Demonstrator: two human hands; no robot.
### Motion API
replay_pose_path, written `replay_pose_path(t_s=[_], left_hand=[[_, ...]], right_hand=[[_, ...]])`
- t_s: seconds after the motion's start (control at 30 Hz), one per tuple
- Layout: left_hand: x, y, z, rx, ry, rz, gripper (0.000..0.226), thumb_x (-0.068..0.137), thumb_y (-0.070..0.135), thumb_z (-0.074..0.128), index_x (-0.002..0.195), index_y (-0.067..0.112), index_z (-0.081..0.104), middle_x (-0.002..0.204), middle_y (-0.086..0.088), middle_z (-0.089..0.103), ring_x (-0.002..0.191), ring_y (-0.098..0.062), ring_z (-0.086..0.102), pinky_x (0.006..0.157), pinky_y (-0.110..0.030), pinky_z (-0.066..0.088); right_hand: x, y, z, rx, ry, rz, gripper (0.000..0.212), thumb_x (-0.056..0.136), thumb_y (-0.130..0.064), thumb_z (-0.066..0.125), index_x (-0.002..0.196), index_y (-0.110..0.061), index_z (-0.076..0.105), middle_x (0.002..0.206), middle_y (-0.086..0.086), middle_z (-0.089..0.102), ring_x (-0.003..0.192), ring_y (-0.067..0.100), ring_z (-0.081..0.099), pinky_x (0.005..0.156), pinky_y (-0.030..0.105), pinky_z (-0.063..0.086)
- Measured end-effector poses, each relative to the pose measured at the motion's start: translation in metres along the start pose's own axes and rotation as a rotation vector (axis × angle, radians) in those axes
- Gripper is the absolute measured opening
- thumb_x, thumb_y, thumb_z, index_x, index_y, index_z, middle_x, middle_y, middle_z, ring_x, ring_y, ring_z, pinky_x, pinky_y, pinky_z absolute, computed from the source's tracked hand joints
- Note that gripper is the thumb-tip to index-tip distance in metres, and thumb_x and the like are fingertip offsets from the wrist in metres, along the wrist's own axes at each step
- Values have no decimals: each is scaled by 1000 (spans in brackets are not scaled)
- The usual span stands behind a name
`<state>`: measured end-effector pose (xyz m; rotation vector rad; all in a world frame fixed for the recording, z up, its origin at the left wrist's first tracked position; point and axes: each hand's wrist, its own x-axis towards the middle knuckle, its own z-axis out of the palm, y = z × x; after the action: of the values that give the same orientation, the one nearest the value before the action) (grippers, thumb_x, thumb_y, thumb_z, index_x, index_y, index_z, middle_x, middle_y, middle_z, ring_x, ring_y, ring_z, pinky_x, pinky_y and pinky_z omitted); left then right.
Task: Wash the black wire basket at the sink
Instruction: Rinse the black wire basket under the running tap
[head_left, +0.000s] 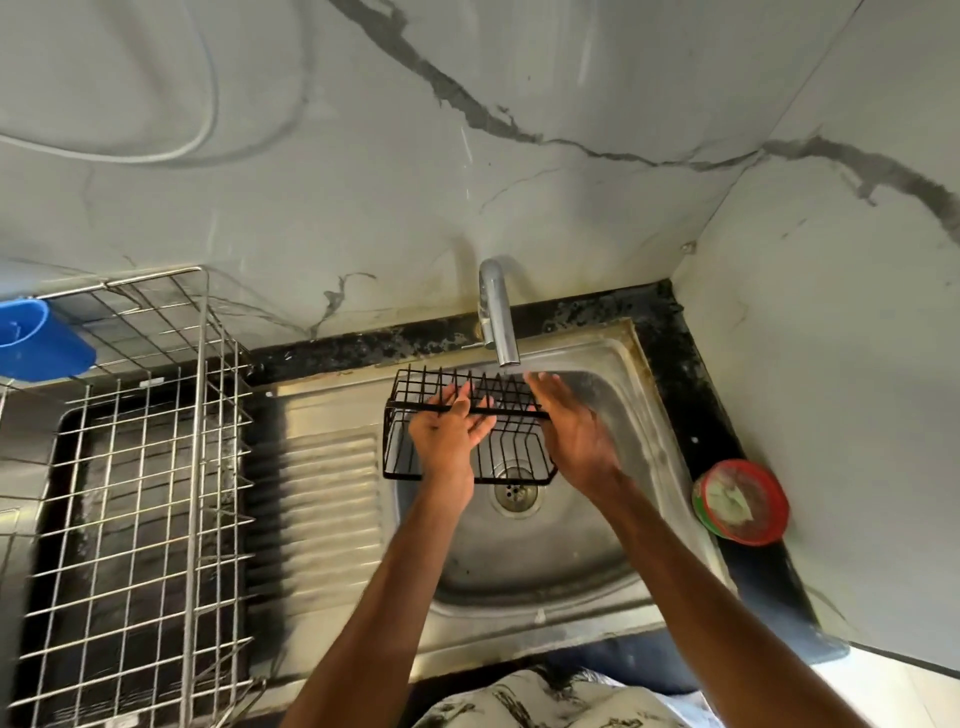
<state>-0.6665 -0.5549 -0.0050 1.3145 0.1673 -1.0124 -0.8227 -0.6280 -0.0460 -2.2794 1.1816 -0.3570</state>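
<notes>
pale marble-look wall panels (519, 208) with dark veins meet in a corner behind a steel sink (519, 577) set into a black speckled tabletop (670, 317). the black wire basket (511, 447) is held in the air over the sink bowl, just under the chrome tap (496, 317), with its long side running left to right and its open top turned up and away from the person.

the left hand (448, 434) holds the basket's near top bar. its fingers (460, 397) reach over that bar into the basket and the thumb spreads out to the right along it. the right hand (571, 431) is at the basket's right end, right of the left fingers. its fingers (545, 389) are stretched out nearly straight, touching the wires there and gripping nothing that can be made out. this hand is blurred. a thin blurred streak of water falls from the spout onto the right fingertips.

below both sets of fingers, seen through the basket's wires, is the round drain (514, 491). left of the left fingers lies the ribbed draining board (327, 499), and further left stands a silver wire dish rack (145, 467) with a blue plastic cup (41, 340) hung on its far corner. right of the right fingers and nearer the person, well apart from the basket, a round red-rimmed tub (740, 501) sits on the tabletop against the side wall. a pale hose (156, 155) loops across the wall, up and left of the hands.
</notes>
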Motion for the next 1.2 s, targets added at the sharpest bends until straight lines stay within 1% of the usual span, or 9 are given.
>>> replay_pose_path(t_s=[0.13, 0.23, 0.33, 0.43, 0.57, 0.67, 0.93, 1.07, 1.2], left_hand=[[-4, 0, 10, 169, -82, -68, 8, 104, 4, 55, 104, 3, 63, 117, -15, 71, 109, -34, 72, 81, -40, 64], [-3, 2, 14, 403, -230, -57, 17, 106, 17, 57, 90, 12, 63, 106, -13, 71, 106, -33, 73, 91, -45, 62], [5, -4, -7, 841, -204, 376, 14, 102, 12, 61, 93, 18, 70, 93, -6, 74, 88, -23, 74, 84, -29, 62], [19, -18, -45, 1084, 105, 739, 29, 91, 12, 74, 118, 4, 69, 112, -13, 73, 97, -23, 70, 85, -17, 52], [23, -32, -60, 768, -12, -52, 99, 73, 63, 85, 152, 21, 42, 149, -14, 50, 137, -41, 50, 112, -55, 44], [22, -39, -59, 393, -323, -514, 122, 62, 71, 85, 160, 39, 21, 156, -29, 39, 132, -50, 53, 109, -71, 38], [24, -41, -35, 439, -441, -405, 72, 94, 54, 60, 154, 21, 36, 128, -22, 70, 109, -45, 72, 90, -55, 60], [24, -39, -19, 584, -465, -383, 56, 95, 64, 51, 137, 29, 44, 122, -24, 71, 108, -43, 72, 104, -60, 52], [32, -40, -20, 615, -463, -377, 66, 95, 69, 47, 142, 23, 45, 118, -20, 74, 108, -39, 73, 102, -56, 53]], right_hand=[[-22, 21, -6, -42, -157, 28, 42, 105, -18, 49, 147, -22, 53, 151, 9, 52, 138, 28, 50, 113, 50, 43], [-33, 28, -17, -49, -122, 69, 41, 106, -45, 36, 123, -21, 65, 85, 2, 71, 72, 19, 68, 69, 38, 57], [-36, 32, -29, -36, -92, 89, 39, 106, -44, 41, 103, -17, 68, 65, -9, 57, 52, 3, 50, 53, 22, 38], [-36, 47, -35, -43, -123, 199, 29, 106, -35, 48, 95, -19, 69, 76, -5, 67, 65, 13, 64, 63, 31, 53], [-41, 65, -45, 145, -119, 385, 27, 103, -24, 51, 82, -29, 67, 74, -5, 71, 64, 15, 70, 66, 45, 62], [-54, 66, -54, 241, -156, 424, 28, 103, -20, 50, 81, -30, 65, 72, -3, 73, 63, 16, 73, 65, 50, 63], [-70, 31, -77, 300, -272, 577, 22, 102, -14, 53, 87, -16, 70, 67, 0, 75, 62, 13, 74, 64, 41, 64], [-67, 10, -97, 465, -263, 704, 19, 100, -8, 57, 88, -4, 71, 75, 12, 76, 65, 23, 76, 54, 38, 63], [-62, -5, -107, 348, -263, 662, 29, 102, -22, 59, 82, -5, 71, 70, 9, 74, 57, 23, 74, 47, 30, 57]])
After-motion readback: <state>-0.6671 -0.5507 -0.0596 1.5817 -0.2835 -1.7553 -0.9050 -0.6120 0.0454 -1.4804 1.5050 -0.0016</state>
